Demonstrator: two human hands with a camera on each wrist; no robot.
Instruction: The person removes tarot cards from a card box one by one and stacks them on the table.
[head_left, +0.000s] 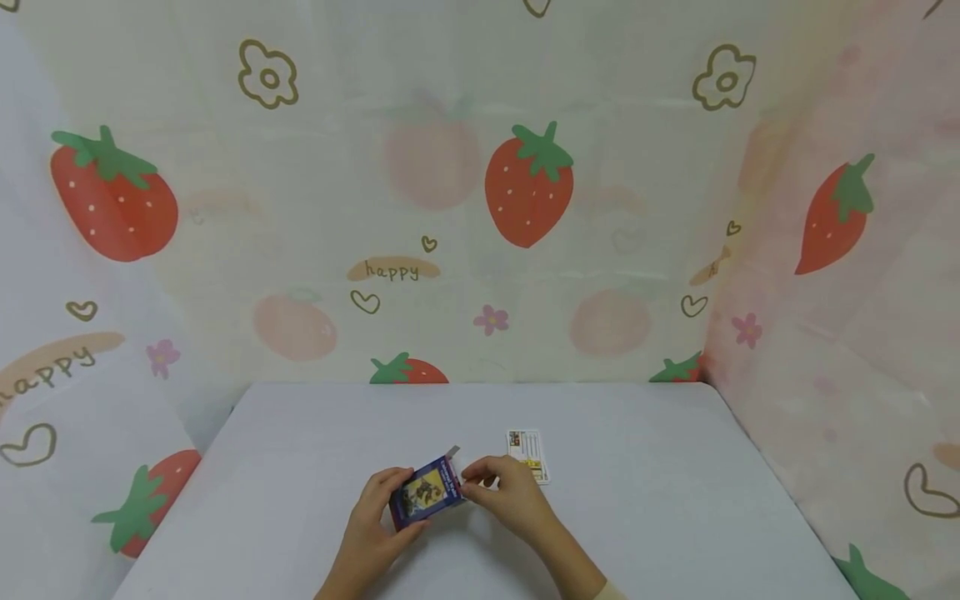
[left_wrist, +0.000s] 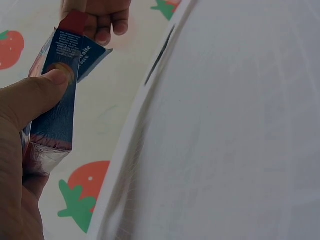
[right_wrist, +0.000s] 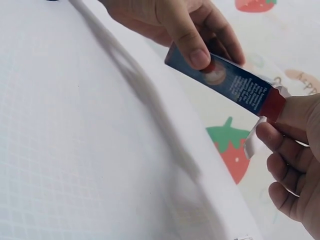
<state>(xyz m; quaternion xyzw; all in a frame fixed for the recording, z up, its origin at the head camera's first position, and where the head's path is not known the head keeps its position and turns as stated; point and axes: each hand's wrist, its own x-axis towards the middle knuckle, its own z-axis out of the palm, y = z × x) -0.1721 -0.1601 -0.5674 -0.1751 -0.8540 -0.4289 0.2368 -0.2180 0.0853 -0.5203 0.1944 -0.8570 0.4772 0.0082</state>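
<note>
A small dark-blue card box with a yellow picture on its front is tilted in front of me. My left hand grips it by the sides, with the thumb along one narrow blue face. The box's lid flap is folded out, and a red end flap stands at the open end. There my right hand pinches, thumb and index finger at the opening; the inside is hidden. In the right wrist view the other fingers are loosely curled. Clear wrap shows at the closed end.
A white printed card lies flat on the table, just beyond my right hand. The white-covered table ends at a curtain printed with strawberries, which also runs along both sides.
</note>
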